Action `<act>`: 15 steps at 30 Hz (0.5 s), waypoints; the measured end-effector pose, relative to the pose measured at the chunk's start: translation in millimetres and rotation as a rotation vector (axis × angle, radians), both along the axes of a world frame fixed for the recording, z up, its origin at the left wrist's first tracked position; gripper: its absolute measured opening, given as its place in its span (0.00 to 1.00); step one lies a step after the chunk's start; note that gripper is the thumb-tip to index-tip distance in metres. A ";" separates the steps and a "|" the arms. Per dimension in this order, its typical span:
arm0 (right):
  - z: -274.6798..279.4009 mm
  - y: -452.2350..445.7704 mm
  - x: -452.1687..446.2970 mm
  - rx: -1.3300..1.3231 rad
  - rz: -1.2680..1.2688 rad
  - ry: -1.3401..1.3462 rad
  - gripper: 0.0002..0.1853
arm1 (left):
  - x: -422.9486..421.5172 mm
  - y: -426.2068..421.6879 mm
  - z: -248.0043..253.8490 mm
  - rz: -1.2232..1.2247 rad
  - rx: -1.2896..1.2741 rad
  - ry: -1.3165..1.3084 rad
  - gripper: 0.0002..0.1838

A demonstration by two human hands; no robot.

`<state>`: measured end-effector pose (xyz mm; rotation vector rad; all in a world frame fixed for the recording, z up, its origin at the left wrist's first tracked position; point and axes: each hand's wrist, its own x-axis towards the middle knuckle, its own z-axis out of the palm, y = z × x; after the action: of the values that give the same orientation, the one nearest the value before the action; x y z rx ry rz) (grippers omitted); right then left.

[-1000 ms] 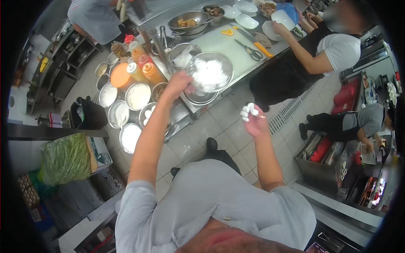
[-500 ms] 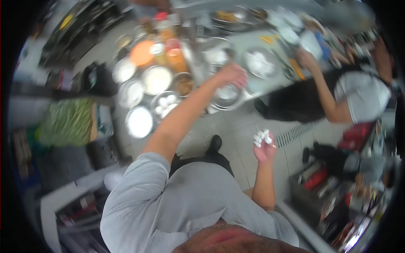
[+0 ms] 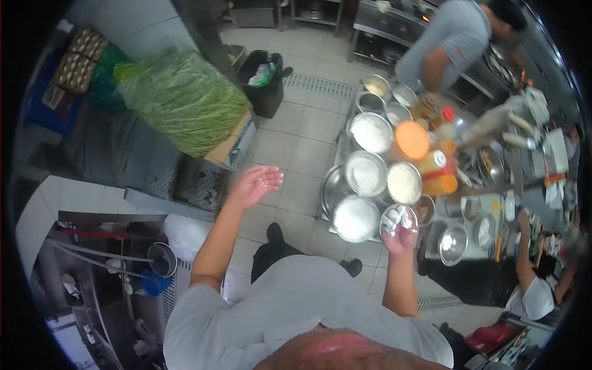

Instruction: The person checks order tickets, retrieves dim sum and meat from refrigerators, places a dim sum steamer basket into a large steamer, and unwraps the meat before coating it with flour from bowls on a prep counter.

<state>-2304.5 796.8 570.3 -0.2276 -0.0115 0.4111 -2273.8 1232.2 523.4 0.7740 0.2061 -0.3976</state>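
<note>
My left hand is held out over the tiled floor, fingers extended and some white residue on the fingertips, holding nothing. My right hand is palm up at a round metal bowl near the front of the table. Its half-curled fingers look thickly coated in white and seem apart. White lumps in that bowl blend with them, so the edge between is unclear. Beside it are a bowl of white powder, a bowl of cream-coloured contents and a small bowl of brown contents.
An orange lid and several sauce bottles stand farther back. To the left, bagged green vegetables sit on a box; beyond is a black bin. One person stands at the far side, another at the right.
My view has swung left. My left hand has moved away from the metal bowls to above the floor. My right hand, formerly over the floor, is now at the bowl of white lumps.
</note>
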 end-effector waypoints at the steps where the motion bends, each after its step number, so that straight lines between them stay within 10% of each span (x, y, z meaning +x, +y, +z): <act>1: 0.3 29.3 19.0 0.049 0.035 0.010 0.08 | 0.3 26.6 -2.2 0.044 -0.019 0.016 0.18; 15: -7.3 186.3 290.7 0.183 -0.063 0.117 0.06 | 339.3 119.2 28.7 -0.039 -0.255 -0.012 0.18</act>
<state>-2013.8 983.1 563.1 -0.0230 0.0726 0.3580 -1934.5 1351.4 552.1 0.5297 0.1266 -0.4462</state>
